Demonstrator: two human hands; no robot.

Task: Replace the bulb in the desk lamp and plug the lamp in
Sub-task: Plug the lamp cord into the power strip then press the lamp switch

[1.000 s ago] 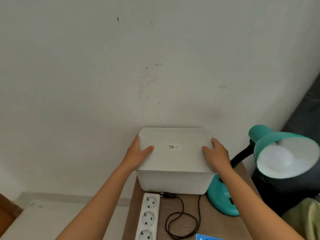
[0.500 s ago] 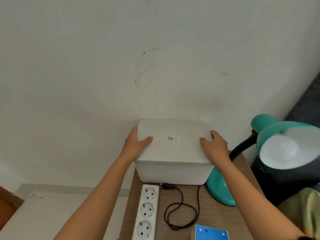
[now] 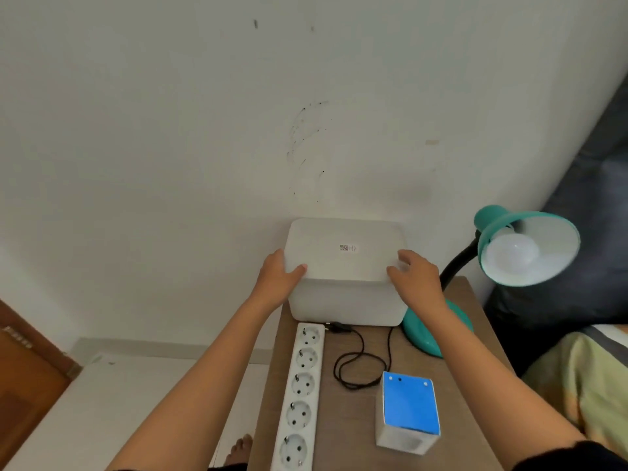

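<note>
A teal desk lamp (image 3: 503,232) stands at the table's right back, its shade tipped toward me with a white bulb (image 3: 511,258) inside. Its round teal base (image 3: 431,338) shows behind my right forearm. The lamp's black cord (image 3: 360,365) lies coiled on the table, its plug (image 3: 338,328) loose beside the white power strip (image 3: 300,389). A white lidded box (image 3: 345,277) sits against the wall. My left hand (image 3: 277,278) grips the lid's left edge and my right hand (image 3: 416,277) rests on its right edge. A small blue-topped carton (image 3: 409,407) stands near me.
The narrow wooden table (image 3: 343,419) drops off at left to a pale floor, where a bare foot (image 3: 239,448) shows. A dark cushioned piece (image 3: 584,253) and yellow-green bedding (image 3: 584,382) press close on the right. A brown wooden panel (image 3: 23,372) stands at far left.
The view has tilted downward, bringing the blue-topped carton and more of the power strip into sight. Both hands stay at the white box's lid edges.
</note>
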